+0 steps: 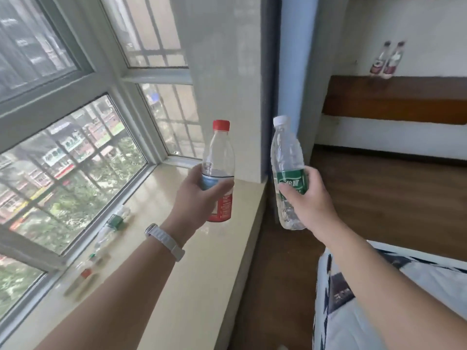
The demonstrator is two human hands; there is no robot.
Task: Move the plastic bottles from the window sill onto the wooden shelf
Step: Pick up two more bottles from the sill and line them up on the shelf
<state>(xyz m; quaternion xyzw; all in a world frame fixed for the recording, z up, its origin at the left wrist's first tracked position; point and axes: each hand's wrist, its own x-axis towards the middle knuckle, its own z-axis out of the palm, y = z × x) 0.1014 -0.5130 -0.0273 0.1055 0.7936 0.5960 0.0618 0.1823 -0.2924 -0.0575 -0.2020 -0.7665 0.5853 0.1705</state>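
Both forearms reach in from the bottom edge toward twelve o'clock. On the left wrist sits a pale watch band (164, 245). The left hand (195, 198) has its fingers (217, 186) wrapped around the middle of a clear red-capped bottle (219, 157), which stands upright in the air with its red label showing below the grip; it hangs just above the far end of the window sill (197, 269). The right hand (307, 198), at about three o'clock from the left one, has its fingers closed on a clear white-capped bottle (286, 152) at the green label, the bottle tilted slightly with its cap leaning toward eleven o'clock, held over the dark wooden floor (391, 198) beside the sill.

At eight o'clock from the left hand, a green-labelled bottle (113, 223) lies on its side on the sill near the window frame. Further toward seven o'clock, more small bottles (84, 276) rest there, too blurred to make out.

At one o'clock, far off, the wooden shelf (394, 97) runs along the white wall, and two bottles with dark red labels (386, 59) stand on it side by side. Patterned bedding (353, 299) fills the five o'clock corner.
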